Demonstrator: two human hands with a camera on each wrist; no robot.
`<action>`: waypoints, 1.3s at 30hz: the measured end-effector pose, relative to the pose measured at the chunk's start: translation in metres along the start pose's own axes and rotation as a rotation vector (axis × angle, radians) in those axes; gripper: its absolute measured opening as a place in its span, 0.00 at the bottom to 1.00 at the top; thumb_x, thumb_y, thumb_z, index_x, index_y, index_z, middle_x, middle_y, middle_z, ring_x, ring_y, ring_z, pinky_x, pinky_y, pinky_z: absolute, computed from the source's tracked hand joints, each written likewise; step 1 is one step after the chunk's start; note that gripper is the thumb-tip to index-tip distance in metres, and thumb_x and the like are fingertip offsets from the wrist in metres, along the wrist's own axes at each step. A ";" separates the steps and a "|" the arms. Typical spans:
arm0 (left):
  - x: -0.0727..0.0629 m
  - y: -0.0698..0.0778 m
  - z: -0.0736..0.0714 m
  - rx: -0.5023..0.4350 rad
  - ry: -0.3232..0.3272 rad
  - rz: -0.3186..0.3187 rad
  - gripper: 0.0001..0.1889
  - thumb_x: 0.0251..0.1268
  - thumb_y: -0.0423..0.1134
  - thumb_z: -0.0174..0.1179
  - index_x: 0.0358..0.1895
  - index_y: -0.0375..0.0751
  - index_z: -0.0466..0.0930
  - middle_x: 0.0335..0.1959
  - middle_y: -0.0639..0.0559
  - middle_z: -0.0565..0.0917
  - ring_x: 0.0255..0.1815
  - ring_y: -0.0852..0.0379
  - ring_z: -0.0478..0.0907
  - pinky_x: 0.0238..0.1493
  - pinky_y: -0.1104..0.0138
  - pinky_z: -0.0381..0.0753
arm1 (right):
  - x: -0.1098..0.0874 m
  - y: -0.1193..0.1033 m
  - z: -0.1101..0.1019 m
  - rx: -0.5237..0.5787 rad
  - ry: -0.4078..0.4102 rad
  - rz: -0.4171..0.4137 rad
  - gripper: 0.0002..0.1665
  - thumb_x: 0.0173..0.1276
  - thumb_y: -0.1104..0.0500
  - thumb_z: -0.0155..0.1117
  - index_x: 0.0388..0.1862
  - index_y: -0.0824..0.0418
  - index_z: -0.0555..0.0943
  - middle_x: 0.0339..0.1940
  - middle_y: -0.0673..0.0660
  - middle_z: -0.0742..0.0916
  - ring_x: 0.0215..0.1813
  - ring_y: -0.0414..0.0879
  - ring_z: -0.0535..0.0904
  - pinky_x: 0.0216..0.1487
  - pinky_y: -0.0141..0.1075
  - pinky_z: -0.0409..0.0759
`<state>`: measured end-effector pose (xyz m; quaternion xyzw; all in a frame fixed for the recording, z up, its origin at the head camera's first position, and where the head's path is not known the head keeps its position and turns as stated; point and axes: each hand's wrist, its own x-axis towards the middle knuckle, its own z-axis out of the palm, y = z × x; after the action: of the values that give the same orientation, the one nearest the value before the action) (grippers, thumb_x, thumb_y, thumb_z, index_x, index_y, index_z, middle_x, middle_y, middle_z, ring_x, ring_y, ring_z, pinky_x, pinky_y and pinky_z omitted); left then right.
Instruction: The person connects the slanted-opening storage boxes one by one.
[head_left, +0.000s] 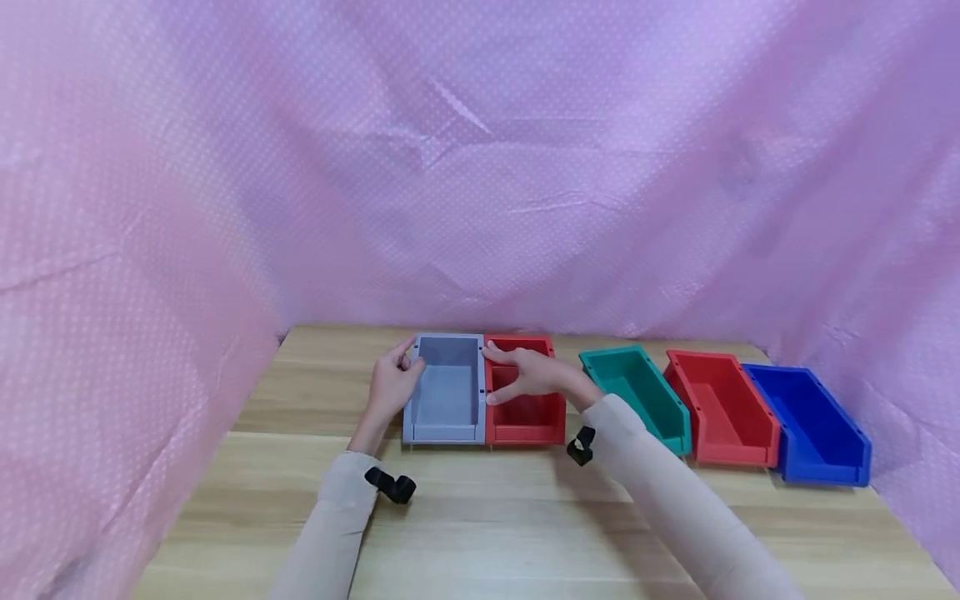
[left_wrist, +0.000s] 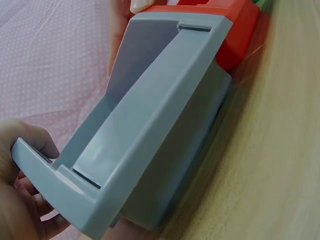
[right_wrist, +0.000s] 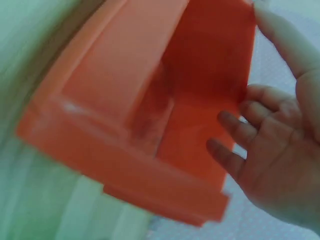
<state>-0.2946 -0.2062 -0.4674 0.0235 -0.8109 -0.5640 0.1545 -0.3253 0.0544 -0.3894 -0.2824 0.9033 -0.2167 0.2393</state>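
A grey plastic storage bin point(head_left: 447, 392) stands on the table, side by side with a red storage bin point(head_left: 527, 434). My left hand point(head_left: 393, 385) grips the grey bin's left wall, thumb over the rim on the inside and fingers outside, as the left wrist view point(left_wrist: 22, 185) also shows. Over the red bin reaches my right hand point(head_left: 531, 372), its fingers spread toward the rims where the two bins meet. The right wrist view shows that hand's fingers point(right_wrist: 231, 159) loosely bent in front of the red bin point(right_wrist: 200, 135), with the thumb up at its rim.
To the right, a green bin point(head_left: 651, 385), a second red bin point(head_left: 726, 408) and a blue bin point(head_left: 813, 425) stand at a slant in a row. Pink dotted sheeting point(head_left: 480, 183) hangs behind the wooden table point(head_left: 480, 517) and at both sides.
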 end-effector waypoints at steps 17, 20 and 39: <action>0.001 0.002 -0.001 -0.030 0.008 -0.010 0.26 0.67 0.31 0.62 0.69 0.36 0.76 0.21 0.57 0.68 0.22 0.64 0.63 0.25 0.74 0.63 | -0.001 -0.002 -0.006 -0.054 0.008 -0.005 0.63 0.59 0.44 0.78 0.85 0.49 0.50 0.84 0.54 0.60 0.80 0.55 0.61 0.67 0.52 0.78; -0.001 0.002 -0.003 -0.031 0.009 -0.016 0.26 0.67 0.31 0.62 0.69 0.37 0.76 0.21 0.56 0.68 0.21 0.63 0.62 0.24 0.73 0.63 | 0.000 -0.001 -0.004 -0.053 0.008 -0.007 0.64 0.59 0.43 0.78 0.85 0.47 0.50 0.83 0.55 0.62 0.79 0.55 0.62 0.67 0.52 0.78; -0.006 0.003 -0.002 0.042 -0.027 -0.057 0.27 0.68 0.35 0.63 0.70 0.39 0.75 0.23 0.57 0.70 0.23 0.63 0.65 0.26 0.73 0.65 | -0.041 0.015 -0.023 -0.085 0.274 -0.195 0.50 0.62 0.48 0.76 0.79 0.54 0.65 0.78 0.57 0.71 0.78 0.56 0.64 0.70 0.56 0.74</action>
<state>-0.2882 -0.2062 -0.4653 0.0419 -0.8236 -0.5512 0.1268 -0.3146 0.0962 -0.3662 -0.3464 0.9042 -0.2367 0.0797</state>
